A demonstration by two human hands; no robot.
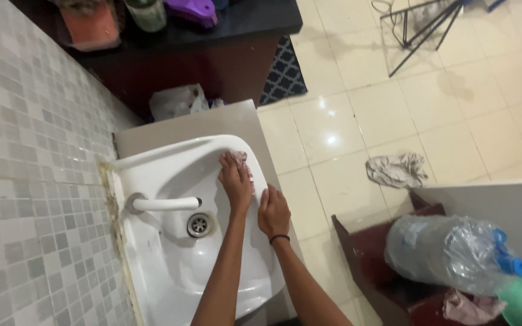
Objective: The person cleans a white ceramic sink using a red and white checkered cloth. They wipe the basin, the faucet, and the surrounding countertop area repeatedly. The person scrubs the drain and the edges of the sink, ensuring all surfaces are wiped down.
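A white wash basin (pixel 170 265) is fixed to a tiled wall, with a white tap (pixel 165 204) and a metal drain (pixel 199 224). My left hand (pixel 234 179) presses a small pinkish cloth (pixel 240 159) flat against the basin's inner far-right side. Only a bit of the cloth shows past the fingers. My right hand (pixel 272 211) rests on the basin's right rim, fingers bent over the edge, holding nothing that I can see. A dark band sits on that wrist.
A crumpled grey rag (pixel 397 169) lies on the cream floor tiles. A large clear plastic bottle (pixel 448 250) rests on a dark wooden stand at lower right. A dark counter (pixel 212 36) with containers stands beyond the basin, a plastic bag (pixel 176 101) below it.
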